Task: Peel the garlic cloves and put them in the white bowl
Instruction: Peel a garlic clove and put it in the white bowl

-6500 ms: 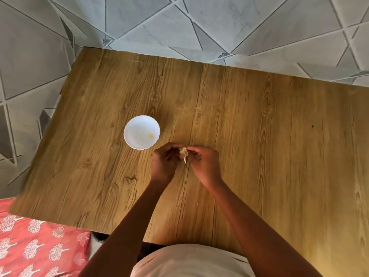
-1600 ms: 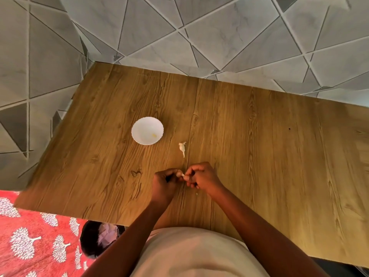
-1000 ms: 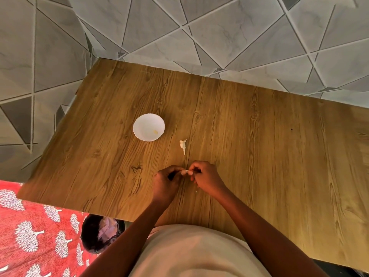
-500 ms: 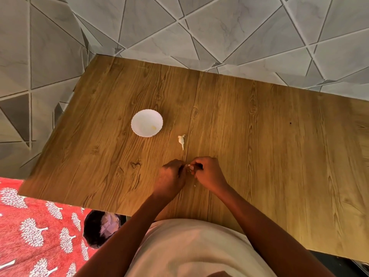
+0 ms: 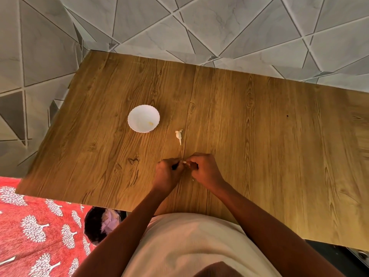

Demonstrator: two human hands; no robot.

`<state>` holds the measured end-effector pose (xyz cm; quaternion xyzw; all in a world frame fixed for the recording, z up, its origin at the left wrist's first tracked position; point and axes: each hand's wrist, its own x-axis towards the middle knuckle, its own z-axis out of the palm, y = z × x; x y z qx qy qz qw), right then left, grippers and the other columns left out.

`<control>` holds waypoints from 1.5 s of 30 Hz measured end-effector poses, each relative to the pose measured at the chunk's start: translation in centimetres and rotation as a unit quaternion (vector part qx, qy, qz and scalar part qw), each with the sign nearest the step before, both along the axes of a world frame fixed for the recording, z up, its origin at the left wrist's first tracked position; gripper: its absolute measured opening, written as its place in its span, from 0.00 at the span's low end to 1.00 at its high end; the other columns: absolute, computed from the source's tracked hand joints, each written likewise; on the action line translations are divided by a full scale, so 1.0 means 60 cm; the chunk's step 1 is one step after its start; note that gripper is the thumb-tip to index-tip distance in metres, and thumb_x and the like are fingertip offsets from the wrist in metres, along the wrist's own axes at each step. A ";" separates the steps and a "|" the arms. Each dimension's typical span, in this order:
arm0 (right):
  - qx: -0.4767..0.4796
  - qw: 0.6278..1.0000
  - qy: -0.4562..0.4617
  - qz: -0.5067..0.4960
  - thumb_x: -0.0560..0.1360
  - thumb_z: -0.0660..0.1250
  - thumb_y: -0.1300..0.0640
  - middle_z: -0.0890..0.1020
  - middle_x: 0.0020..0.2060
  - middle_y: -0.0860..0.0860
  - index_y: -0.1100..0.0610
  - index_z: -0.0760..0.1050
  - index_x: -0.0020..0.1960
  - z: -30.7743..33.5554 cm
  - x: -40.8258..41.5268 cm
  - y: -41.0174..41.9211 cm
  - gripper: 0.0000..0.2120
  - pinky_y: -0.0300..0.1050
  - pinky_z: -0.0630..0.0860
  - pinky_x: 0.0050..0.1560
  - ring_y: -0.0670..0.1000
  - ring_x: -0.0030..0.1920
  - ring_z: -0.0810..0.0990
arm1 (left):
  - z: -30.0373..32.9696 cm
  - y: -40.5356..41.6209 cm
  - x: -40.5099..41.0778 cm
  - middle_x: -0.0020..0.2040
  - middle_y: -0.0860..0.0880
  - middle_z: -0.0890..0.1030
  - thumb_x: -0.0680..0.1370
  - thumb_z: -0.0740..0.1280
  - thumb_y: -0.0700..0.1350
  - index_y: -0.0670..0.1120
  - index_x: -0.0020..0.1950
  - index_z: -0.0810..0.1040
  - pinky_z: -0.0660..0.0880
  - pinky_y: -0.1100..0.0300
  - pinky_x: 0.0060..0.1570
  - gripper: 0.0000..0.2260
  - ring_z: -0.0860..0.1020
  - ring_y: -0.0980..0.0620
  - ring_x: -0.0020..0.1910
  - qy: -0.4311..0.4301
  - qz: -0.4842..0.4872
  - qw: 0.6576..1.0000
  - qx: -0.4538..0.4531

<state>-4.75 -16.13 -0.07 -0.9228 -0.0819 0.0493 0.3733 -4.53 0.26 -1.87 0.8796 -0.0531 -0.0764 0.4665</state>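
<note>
1. The table is warm honey-brown with darker wood-grain streaks and knots.
2. The white bowl on the table is plain white, with a small yellowish speck inside.
3. Just right of the bowl, the garlic piece is off-white.
4. Beyond the table, the floor tiles are pale grey marble with darker lines in a triangle pattern.
5. Left of the table's near edge, the cloth is red with white tree motifs.
6. The person's shirt is cream.
</note>
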 end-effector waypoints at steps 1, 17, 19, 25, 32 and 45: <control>-0.001 1.000 -0.001 0.001 0.70 0.72 0.68 0.85 0.40 0.52 0.59 0.86 0.48 -0.003 0.000 0.000 0.09 0.49 0.80 0.42 0.48 0.40 0.82 | -0.001 0.001 -0.002 0.31 0.50 0.79 0.80 0.69 0.39 0.45 0.41 0.84 0.68 0.58 0.30 0.08 0.72 0.55 0.28 0.009 0.006 1.000 -0.011; -0.037 0.998 -0.022 0.038 0.74 0.71 0.65 0.85 0.42 0.51 0.57 0.84 0.49 -0.003 0.007 -0.003 0.06 0.46 0.80 0.45 0.48 0.42 0.83 | -0.002 0.015 -0.002 0.39 0.52 0.85 0.81 0.70 0.42 0.47 0.54 0.87 0.80 0.46 0.38 0.07 0.82 0.50 0.36 0.031 0.029 0.999 -0.022; -0.046 0.998 -0.030 0.043 0.73 0.71 0.66 0.85 0.41 0.51 0.57 0.84 0.48 -0.004 0.012 -0.005 0.07 0.46 0.80 0.43 0.48 0.42 0.82 | 0.001 0.013 -0.003 0.38 0.51 0.85 0.81 0.69 0.41 0.47 0.52 0.87 0.79 0.46 0.37 0.06 0.81 0.49 0.35 0.029 0.034 0.998 -0.034; 0.009 1.000 0.021 0.016 0.75 0.72 0.64 0.84 0.40 0.48 0.56 0.84 0.47 0.002 0.017 -0.007 0.05 0.38 0.77 0.43 0.42 0.41 0.81 | 0.014 0.012 -0.006 0.38 0.51 0.84 0.82 0.68 0.40 0.48 0.48 0.86 0.79 0.49 0.39 0.09 0.81 0.48 0.35 0.054 0.020 0.991 -0.119; -0.024 0.999 -0.001 0.041 0.74 0.72 0.64 0.83 0.37 0.47 0.55 0.82 0.45 0.001 0.016 -0.001 0.04 0.48 0.79 0.38 0.44 0.36 0.78 | 0.009 0.019 0.000 0.39 0.49 0.85 0.81 0.68 0.35 0.42 0.49 0.86 0.78 0.60 0.38 0.07 0.81 0.55 0.36 0.054 0.019 0.988 -0.141; 0.015 0.995 0.094 0.004 0.72 0.75 0.66 0.86 0.40 0.48 0.57 0.86 0.47 0.017 0.026 -0.007 0.06 0.32 0.77 0.43 0.41 0.40 0.82 | -0.002 0.019 0.011 0.36 0.54 0.82 0.79 0.71 0.36 0.45 0.44 0.85 0.76 0.62 0.37 0.07 0.80 0.56 0.35 -0.046 -0.018 0.999 -0.016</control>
